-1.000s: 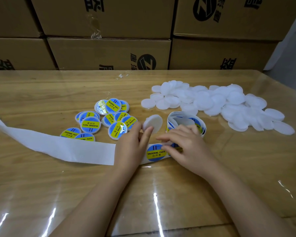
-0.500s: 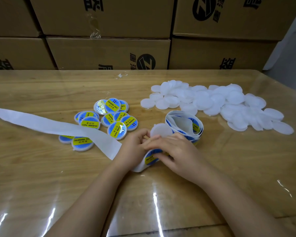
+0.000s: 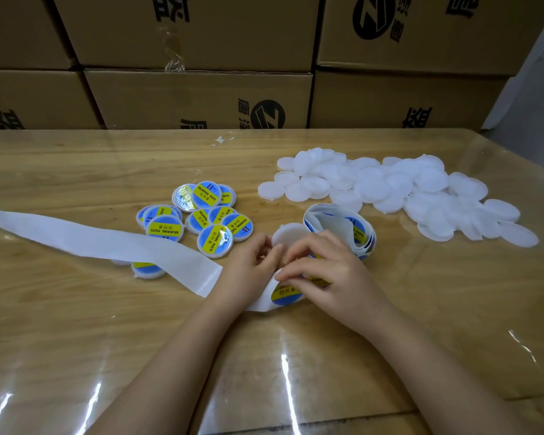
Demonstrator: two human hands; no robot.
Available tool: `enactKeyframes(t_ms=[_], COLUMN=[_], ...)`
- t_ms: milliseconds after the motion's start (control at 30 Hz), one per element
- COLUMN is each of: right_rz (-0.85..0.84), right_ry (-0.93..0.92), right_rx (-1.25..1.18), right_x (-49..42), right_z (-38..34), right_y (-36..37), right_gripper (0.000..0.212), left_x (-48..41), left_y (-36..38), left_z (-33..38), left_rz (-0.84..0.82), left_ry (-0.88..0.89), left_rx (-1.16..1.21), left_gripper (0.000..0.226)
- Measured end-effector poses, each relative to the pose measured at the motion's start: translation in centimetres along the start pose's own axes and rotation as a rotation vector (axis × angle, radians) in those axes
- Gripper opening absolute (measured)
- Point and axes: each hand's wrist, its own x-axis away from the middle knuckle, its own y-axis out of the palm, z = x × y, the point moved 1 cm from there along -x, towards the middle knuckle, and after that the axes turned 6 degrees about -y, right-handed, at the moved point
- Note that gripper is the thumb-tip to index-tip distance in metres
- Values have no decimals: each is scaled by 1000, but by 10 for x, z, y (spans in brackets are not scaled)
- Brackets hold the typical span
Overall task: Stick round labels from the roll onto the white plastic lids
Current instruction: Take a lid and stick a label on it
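My left hand [image 3: 248,271] holds a bare white lid [image 3: 288,235] upright at its fingertips, with the backing strip under the palm. My right hand [image 3: 324,277] has its fingers curled over a blue and yellow round label [image 3: 286,295] on the strip, pinching at its upper edge. Just behind the right hand sits the loose label roll [image 3: 349,229]. A pile of bare white lids [image 3: 390,189] spreads at the right. Several labelled lids [image 3: 208,215] lie in a cluster at the left centre.
The empty white backing strip [image 3: 91,240] trails left across the wooden table [image 3: 76,324], lying over two labelled lids. Stacked cardboard boxes [image 3: 201,98] wall off the far table edge. The table's near edge runs just below my forearms.
The backing strip has been pulled left and lifted, so it now covers part of the labelled lids. Both hands drew together over the label, and the lid moved next to the roll.
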Motion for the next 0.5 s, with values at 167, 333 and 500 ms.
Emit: enactKeyframes(t_ms=[167, 333, 500], right_rz=[54, 145, 374], right_ry=[45, 162, 418], right_rx=[-28, -158, -357], right_x=[-2, -5, -7], right_z=[-1, -1, 0], right_y=[-3, -11, -22], right_gripper=[5, 11, 19], left_x=[-2, -4, -1], left_y=[-2, -6, -8], left_z=[-2, 0, 0], left_rz=[28, 98, 15], left_ry=[-20, -49, -140], left_rx=[-16, 19, 307], left_gripper=[16, 18, 15])
